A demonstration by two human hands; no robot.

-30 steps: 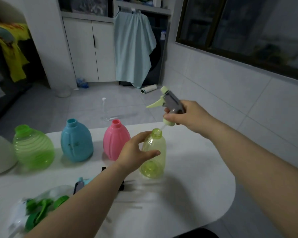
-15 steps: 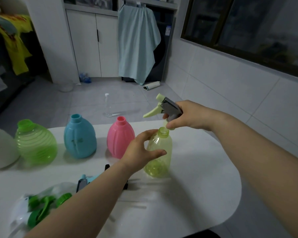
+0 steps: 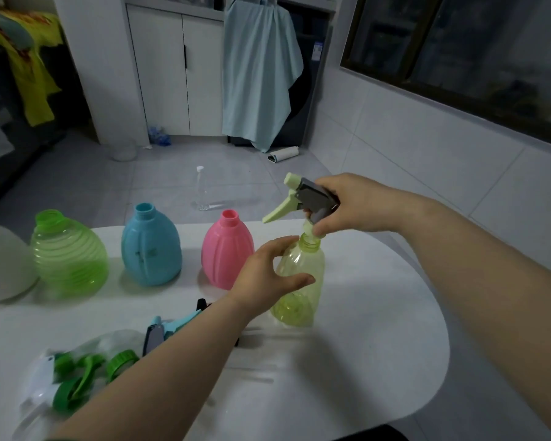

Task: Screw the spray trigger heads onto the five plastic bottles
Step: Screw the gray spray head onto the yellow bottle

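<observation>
My left hand (image 3: 268, 275) grips the side of a yellow-green bottle (image 3: 303, 281) standing on the white table (image 3: 363, 329). My right hand (image 3: 347, 205) holds a grey and pale-green trigger head (image 3: 303, 198) right over the bottle's open neck, its collar touching the rim. A pink bottle (image 3: 226, 249), a blue bottle (image 3: 151, 246), a green ribbed bottle (image 3: 67, 253) and a white bottle (image 3: 0, 262) stand open in a row to the left. Loose trigger heads lie near my left forearm: a blue one (image 3: 166, 329) and green ones (image 3: 83, 377).
The table's rounded edge runs along the right and near side. On the tiled floor beyond stands a clear bottle (image 3: 202, 192). A tiled wall with a dark window lies to the right; a cabinet and a hanging blue cloth (image 3: 261, 71) are at the back.
My right hand has lowered the trigger head from above the yellow-green bottle down onto its neck. My left hand has stayed on the bottle.
</observation>
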